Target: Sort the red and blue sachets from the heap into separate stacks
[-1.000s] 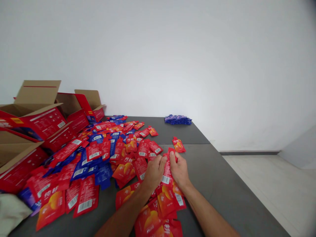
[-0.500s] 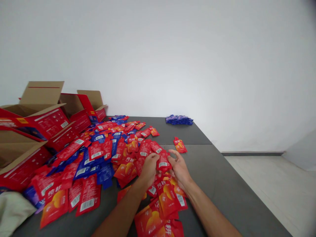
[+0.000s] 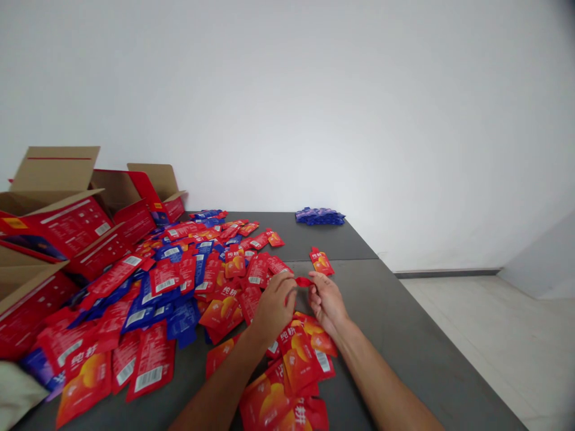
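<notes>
Between my two hands, a red pouch [image 3: 303,281] is held up almost edge-on, so its printed face barely shows. My left hand [image 3: 276,302] is closed on its left end, with the fingers curled over. Thumb and fingers of my right hand [image 3: 327,298] pinch the right end. Just below my wrists lies a loose stack of red pouches [image 3: 299,353] with orange fruit pictures. One single red pouch [image 3: 321,261] rests on the dark table beyond my right hand.
A wide heap of red and blue pouches [image 3: 164,281] spreads over the table's left side. Open red cartons [image 3: 67,224] stand behind it at the left. A row of blue-purple pouches [image 3: 320,216] sits at the far end. The table's right edge [image 3: 431,323] slants beside a pale floor.
The red pouch between my hands has turned from showing its barcode side to nearly edge-on. My left hand has rolled over it, and the view has shifted slightly right.
</notes>
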### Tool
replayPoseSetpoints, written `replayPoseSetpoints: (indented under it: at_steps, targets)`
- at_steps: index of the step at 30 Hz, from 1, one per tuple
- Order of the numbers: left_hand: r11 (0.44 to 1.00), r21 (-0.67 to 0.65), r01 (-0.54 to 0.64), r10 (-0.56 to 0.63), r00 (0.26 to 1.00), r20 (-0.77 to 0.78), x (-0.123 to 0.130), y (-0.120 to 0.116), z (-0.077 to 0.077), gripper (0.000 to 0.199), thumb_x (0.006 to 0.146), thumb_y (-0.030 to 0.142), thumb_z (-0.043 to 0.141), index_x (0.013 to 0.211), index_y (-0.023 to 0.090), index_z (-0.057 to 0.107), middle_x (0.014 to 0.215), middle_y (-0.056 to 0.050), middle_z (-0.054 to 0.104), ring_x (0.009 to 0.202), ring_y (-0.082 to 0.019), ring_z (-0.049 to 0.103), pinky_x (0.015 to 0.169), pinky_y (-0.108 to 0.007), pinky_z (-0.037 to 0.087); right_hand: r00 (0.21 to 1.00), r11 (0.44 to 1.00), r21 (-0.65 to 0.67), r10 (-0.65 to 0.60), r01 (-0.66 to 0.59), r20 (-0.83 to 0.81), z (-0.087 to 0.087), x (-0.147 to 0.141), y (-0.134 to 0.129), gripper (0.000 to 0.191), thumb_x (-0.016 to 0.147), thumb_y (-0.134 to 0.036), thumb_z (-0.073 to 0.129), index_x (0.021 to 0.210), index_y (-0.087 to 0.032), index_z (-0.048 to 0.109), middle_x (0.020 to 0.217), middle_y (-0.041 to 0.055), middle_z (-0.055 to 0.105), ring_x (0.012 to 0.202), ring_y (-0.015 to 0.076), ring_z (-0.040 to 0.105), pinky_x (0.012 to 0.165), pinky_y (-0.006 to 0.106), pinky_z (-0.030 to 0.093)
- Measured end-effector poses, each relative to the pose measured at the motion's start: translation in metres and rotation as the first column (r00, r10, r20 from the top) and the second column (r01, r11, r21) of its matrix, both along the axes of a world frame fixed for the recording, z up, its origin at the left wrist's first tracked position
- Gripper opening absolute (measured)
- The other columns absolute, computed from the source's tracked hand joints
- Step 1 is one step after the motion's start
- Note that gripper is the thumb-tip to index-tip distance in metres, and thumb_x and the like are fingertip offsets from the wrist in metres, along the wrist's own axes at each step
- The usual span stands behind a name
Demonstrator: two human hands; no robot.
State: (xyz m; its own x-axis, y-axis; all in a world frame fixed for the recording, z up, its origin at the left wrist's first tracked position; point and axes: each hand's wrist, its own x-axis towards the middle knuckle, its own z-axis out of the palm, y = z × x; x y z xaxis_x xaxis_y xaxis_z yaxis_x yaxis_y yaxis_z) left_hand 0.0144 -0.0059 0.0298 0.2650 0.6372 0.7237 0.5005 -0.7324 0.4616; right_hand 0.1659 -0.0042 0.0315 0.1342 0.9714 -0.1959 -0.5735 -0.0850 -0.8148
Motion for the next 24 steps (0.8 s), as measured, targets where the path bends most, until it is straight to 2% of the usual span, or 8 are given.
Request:
replayPoseSetpoints:
  at_steps: [4,8,10,12,14,16,20,24]
  targets:
    - [0.997,0.078,-0.017,0.016,1.000,0.001,-0.004,0.004,0.002,0.016,0.091,0.010,0.051,0.102,0.021,0.056,0.108,-0.007,0.061,0.106,-0.018,0.058,0.092,-0.034,0.052,0.993,0.994,0.005,0.108,-0.108,0.040,0.004,-0.004,-0.005,0.036,0.073,-0.042,0.073,0.098,-0.023,0.055,0.050,-0.0110,0.050,0.032,0.0031,0.027,0.030,0.014,0.019]
    - [0.991,0.137,-0.014,0.007,0.999,0.052,-0.010,0.005,0.007,0.013,0.092,0.010,0.049,0.097,0.021,0.056,0.097,-0.005,0.063,0.095,-0.017,0.058,0.083,-0.031,0.051,0.941,0.971,-0.002,0.234,-0.241,0.243,0.009,-0.009,-0.013,0.032,0.083,-0.052,0.058,0.097,-0.023,0.056,0.045,-0.0093,0.049,0.029,0.0060,0.024,0.030,0.018,0.016]
    - [0.994,0.113,-0.010,-0.005,0.992,0.124,-0.012,0.004,0.010,0.012,0.093,0.012,0.049,0.094,0.021,0.056,0.093,-0.004,0.063,0.091,-0.017,0.059,0.080,-0.030,0.051,0.877,0.978,0.041,0.165,-0.206,0.451,0.013,-0.007,-0.016,0.033,0.087,-0.054,0.051,0.095,-0.023,0.059,0.044,-0.0081,0.048,0.031,0.0078,0.027,0.032,0.019,0.019]
    - [1.000,0.022,-0.011,0.006,0.979,0.205,-0.013,0.002,0.014,0.010,0.093,0.015,0.050,0.095,0.022,0.057,0.093,-0.004,0.064,0.091,-0.017,0.060,0.081,-0.031,0.050,0.741,0.979,0.169,-0.033,-0.110,0.671,0.019,-0.001,-0.018,0.034,0.091,-0.053,0.049,0.094,-0.022,0.063,0.051,-0.0047,0.052,0.040,0.0104,0.040,0.040,0.021,0.031]
    - [0.993,-0.121,0.012,0.023,0.959,0.281,-0.014,0.000,0.018,0.010,0.093,0.018,0.050,0.097,0.023,0.058,0.096,-0.005,0.064,0.093,-0.018,0.061,0.083,-0.032,0.050,0.578,0.933,0.359,-0.272,-0.038,0.769,0.026,0.006,-0.020,0.031,0.093,-0.048,0.050,0.103,-0.022,0.065,0.071,0.0007,0.062,0.063,0.0148,0.056,0.059,0.025,0.045]
    - [0.965,-0.249,0.080,0.014,0.934,0.356,-0.013,-0.002,0.020,0.010,0.093,0.022,0.051,0.099,0.024,0.059,0.097,-0.005,0.065,0.092,-0.018,0.062,0.082,-0.031,0.050,0.529,0.855,0.511,-0.395,-0.088,0.752,0.033,0.011,-0.022,0.030,0.095,-0.043,0.050,0.112,-0.023,0.063,0.096,0.0055,0.066,0.085,0.0187,0.060,0.077,0.030,0.048]
    - [0.897,-0.388,0.211,0.007,0.872,0.490,-0.009,-0.001,0.021,0.007,0.091,0.024,0.053,0.098,0.023,0.055,0.091,-0.001,0.063,0.085,-0.015,0.063,0.078,-0.028,0.049,0.550,0.759,0.561,-0.327,-0.331,0.768,0.038,0.008,-0.025,0.021,0.091,-0.036,0.058,0.106,-0.023,0.065,0.106,0.0072,0.063,0.092,0.0200,0.059,0.083,0.032,0.048]
    - [0.862,-0.452,0.231,0.074,0.823,0.563,-0.007,0.002,0.022,0.008,0.088,0.025,0.056,0.094,0.022,0.052,0.081,0.002,0.061,0.074,-0.013,0.060,0.069,-0.024,0.046,0.561,0.792,0.518,-0.280,-0.324,0.779,0.033,-0.001,-0.024,0.013,0.088,-0.033,0.064,0.096,-0.023,0.068,0.102,0.0064,0.063,0.092,0.0198,0.059,0.083,0.032,0.049]
